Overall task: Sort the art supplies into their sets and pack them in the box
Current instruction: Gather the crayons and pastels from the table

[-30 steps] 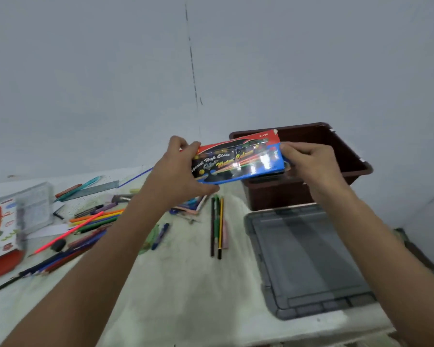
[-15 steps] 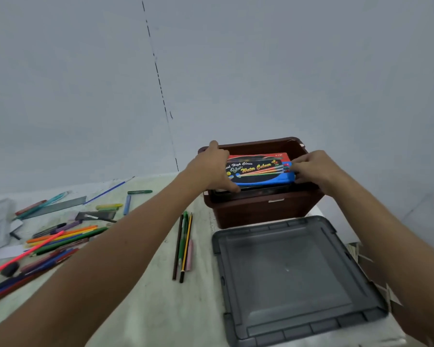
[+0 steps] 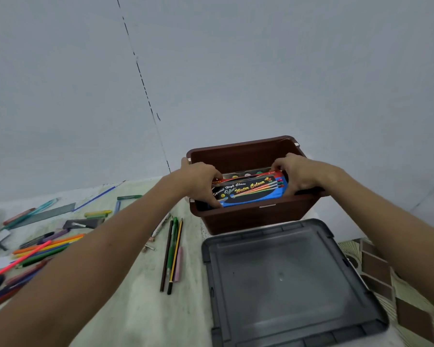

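1. Where the frame runs out at the bottom right, a dark grey lid (image 3: pixel 286 279) lies flat on the counter (image 3: pixel 135 309), its far edge just in front of the box.
2. Left of the lid, in the lower centre, a small row of pencils (image 3: pixel 172 254) lies side by side, pointing away from the camera: a brown one, a green one, a yellow-and-black one and a short pink stick.
3. At the lower left edge, loose coloured pencils (image 3: pixel 45 249) lie in a heap, with a pink one (image 3: pixel 18 261) slanting across them.
4. Further up on the left, a grey ruler (image 3: pixel 43 216) lies slantwise, and a yellow crayon (image 3: pixel 98 212) and a blue pen (image 3: pixel 98 197) lie beyond the heap.
5. Both forearms reach from the bottom corners toward the middle of the frame.
6. The brown box (image 3: pixel 256 216) stands at centre right against the wall (image 3: pixel 236 71), open at the top.
7. Inside it, the water colour set (image 3: pixel 248 191) sits tilted, its printed face toward the camera, its lower edge below the near rim.
8. The left hand (image 3: pixel 201 182) grips the left end of the set, fingers curled over its face.
9. The right hand (image 3: pixel 296 171) grips the right end, fingers bent down over its top corner.
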{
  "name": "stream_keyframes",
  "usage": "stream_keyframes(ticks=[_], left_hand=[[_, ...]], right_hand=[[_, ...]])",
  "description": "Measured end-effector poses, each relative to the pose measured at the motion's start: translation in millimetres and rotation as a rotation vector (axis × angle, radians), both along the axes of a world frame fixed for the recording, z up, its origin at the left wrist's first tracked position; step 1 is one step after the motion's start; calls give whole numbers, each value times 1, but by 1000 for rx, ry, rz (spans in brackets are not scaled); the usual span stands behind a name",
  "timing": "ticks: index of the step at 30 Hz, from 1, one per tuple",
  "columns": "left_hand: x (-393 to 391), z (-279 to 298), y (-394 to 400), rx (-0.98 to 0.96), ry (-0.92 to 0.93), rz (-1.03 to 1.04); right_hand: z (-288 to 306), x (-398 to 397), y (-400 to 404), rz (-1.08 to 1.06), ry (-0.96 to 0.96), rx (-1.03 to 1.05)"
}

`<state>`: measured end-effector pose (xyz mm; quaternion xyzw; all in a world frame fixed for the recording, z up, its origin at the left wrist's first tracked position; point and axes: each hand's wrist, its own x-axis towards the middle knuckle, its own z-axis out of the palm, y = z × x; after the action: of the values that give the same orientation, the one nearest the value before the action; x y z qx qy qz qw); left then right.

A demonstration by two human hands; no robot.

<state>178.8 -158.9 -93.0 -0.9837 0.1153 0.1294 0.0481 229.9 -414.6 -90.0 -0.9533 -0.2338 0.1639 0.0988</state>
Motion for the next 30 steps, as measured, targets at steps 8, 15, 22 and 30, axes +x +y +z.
stream_keyframes(ticks=[8,15,22,30], left_hand=[[-2,-3,-12,187,45,-22],[8,-1,-23,140,121,-89],[19,1,-25,-41,265,-71],[18,-12,-25,27,258,-103]], right_hand=[[-12,16,8,147,86,-54],[-18,17,0,151,97,-26],[-21,27,-6,146,65,-172],[-40,25,-4,162,42,-193]])
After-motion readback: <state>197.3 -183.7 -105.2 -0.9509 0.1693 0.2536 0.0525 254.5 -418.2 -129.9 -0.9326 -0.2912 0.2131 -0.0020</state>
